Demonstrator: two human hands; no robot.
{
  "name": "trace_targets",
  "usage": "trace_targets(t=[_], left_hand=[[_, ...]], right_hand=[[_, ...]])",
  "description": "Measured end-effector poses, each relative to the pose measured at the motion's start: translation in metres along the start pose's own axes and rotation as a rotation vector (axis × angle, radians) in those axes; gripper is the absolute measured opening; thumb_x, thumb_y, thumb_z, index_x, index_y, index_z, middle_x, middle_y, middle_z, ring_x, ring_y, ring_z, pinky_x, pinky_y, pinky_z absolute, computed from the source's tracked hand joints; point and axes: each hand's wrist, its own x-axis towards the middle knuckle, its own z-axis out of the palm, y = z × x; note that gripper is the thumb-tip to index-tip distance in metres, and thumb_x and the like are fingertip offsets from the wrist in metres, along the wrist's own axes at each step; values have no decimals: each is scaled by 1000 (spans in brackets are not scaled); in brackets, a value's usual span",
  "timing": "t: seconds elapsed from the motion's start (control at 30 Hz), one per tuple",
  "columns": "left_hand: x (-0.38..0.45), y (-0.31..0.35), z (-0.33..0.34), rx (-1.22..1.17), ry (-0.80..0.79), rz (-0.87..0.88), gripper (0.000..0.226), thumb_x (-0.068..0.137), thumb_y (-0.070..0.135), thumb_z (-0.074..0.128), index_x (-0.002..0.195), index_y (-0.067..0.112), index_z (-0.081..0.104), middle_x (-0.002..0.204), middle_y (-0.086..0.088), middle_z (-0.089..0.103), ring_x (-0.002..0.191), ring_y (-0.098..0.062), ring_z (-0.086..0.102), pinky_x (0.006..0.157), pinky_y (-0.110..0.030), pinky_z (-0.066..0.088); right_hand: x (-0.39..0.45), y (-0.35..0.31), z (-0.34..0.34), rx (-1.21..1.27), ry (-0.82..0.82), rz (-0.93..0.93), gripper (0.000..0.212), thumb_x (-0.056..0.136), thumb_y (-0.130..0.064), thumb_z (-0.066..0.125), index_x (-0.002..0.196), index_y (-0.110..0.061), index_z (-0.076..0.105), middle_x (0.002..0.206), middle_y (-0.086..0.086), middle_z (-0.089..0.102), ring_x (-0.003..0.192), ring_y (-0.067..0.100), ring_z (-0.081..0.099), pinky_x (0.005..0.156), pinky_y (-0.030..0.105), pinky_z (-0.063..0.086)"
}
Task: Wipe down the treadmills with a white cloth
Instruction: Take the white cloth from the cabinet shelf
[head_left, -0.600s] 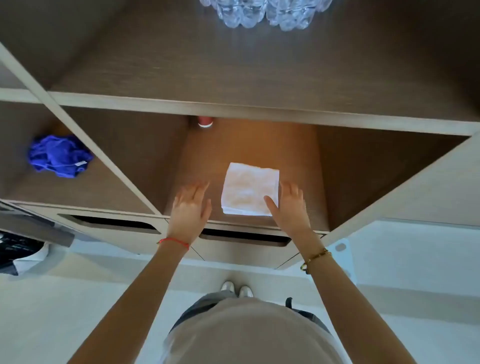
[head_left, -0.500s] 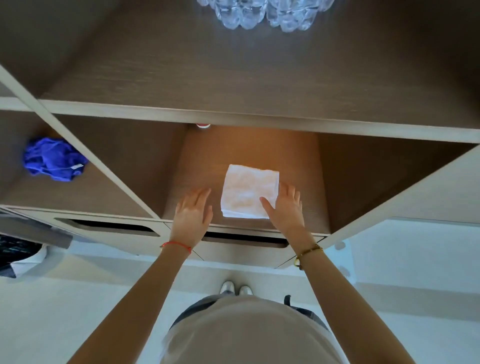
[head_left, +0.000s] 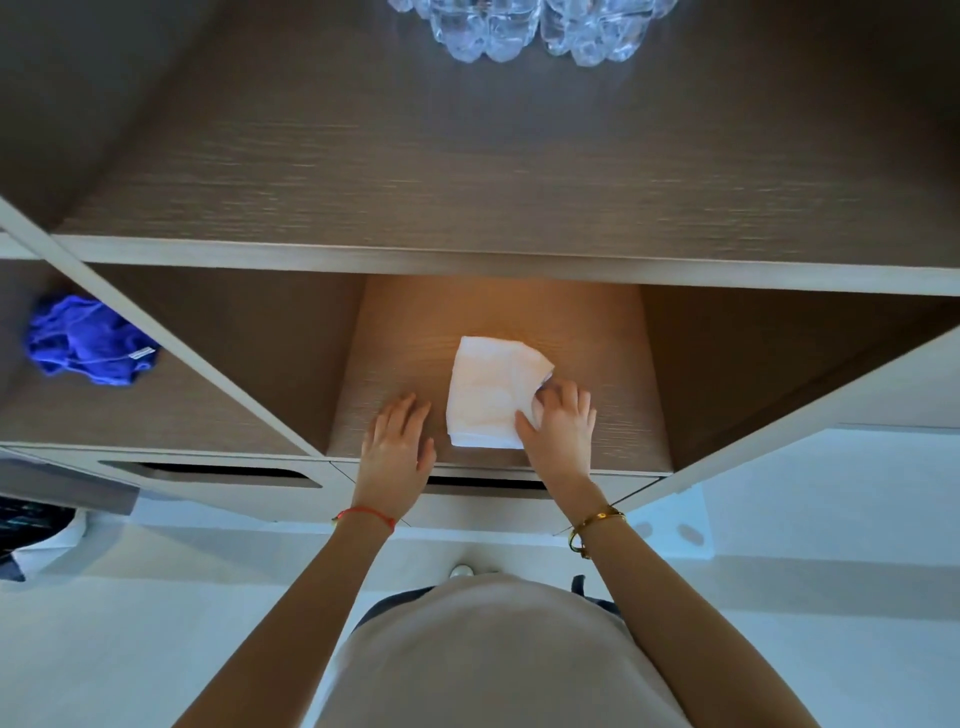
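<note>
The white cloth (head_left: 488, 392) lay folded on the lit middle shelf (head_left: 613, 415) of a wooden cabinet, near its front edge. The right hand (head_left: 561, 434) gripped the cloth's right edge, fingers curled over it and thumb on top, the upper right corner lifted; the left hand (head_left: 397, 449) rested flat and relaxed on the shelf just beside the cloth, not touching it. A crumpled blue cloth (head_left: 88, 340) sat in the left compartment, and clear plastic bottles (head_left: 535, 26) stood on the shelf above
</note>
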Motion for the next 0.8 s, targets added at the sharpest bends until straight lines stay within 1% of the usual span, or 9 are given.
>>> trace_targets(t=[0.07,0.13,0.17,0.2,0.43,0.53,0.6,0.7,0.8], left_hand=[[1,-2,-2,-8,-13,9,47,100,24,49,146,15,45,155,-6,37,142,-26,33,116,-46,29],[1,-3,-6,-39,-13,14,44,100,24,49,144,15,48,153,-5,40,141,-25,34,115,-44,31],[1,-2,-8,-55,-11,18,43,100,23,49,142,15,50,151,-5,43,139,-25,37,114,-44,33],[0,-1,-11,-68,-7,22,42,100,22,50,141,15,51,148,-5,46,137,-25,40,112,-43,35],[-10,5,-25,-124,-2,106,37,100,24,51,136,15,56,135,-6,59,127,-25,52,108,-42,43],[-15,7,-31,-156,1,158,36,100,23,52,134,15,57,131,-6,60,121,-24,56,105,-41,47],[-17,11,-35,-166,-3,220,34,99,21,53,132,14,58,127,-6,62,117,-24,58,101,-41,49],[-19,23,-40,-193,-37,339,33,99,19,54,130,12,60,124,-6,63,112,-23,60,97,-40,52],[-22,41,-43,-217,-89,461,32,99,18,54,130,13,60,123,-5,63,111,-20,59,94,-37,53]], right_hand=[[-3,-1,-5,214,16,61,36,86,-27,67,115,-7,63,114,8,57,101,24,46,92,34,40],[-6,-1,-13,465,-13,129,26,84,-22,68,106,-9,62,91,-1,62,79,12,52,69,23,49],[-8,0,-17,554,-36,166,23,85,-21,67,104,-12,59,83,-7,61,73,8,53,60,17,47],[-11,1,-21,618,-50,200,22,85,-20,67,104,-15,56,82,-11,59,72,7,55,57,15,44],[-46,1,-43,812,-29,300,33,86,-16,69,112,-20,49,97,-10,57,87,7,57,73,25,51],[-68,2,-52,896,-19,315,36,88,-15,69,116,-14,48,102,-4,57,91,10,58,69,21,54],[-85,4,-59,935,8,347,35,88,-15,69,116,-15,47,101,-6,57,91,11,60,65,19,55],[-113,12,-69,946,63,410,34,88,-18,70,115,-17,49,100,-8,61,93,14,63,76,29,58],[-144,23,-78,975,127,471,34,88,-16,70,115,-15,49,104,1,63,96,21,64,82,41,58]])
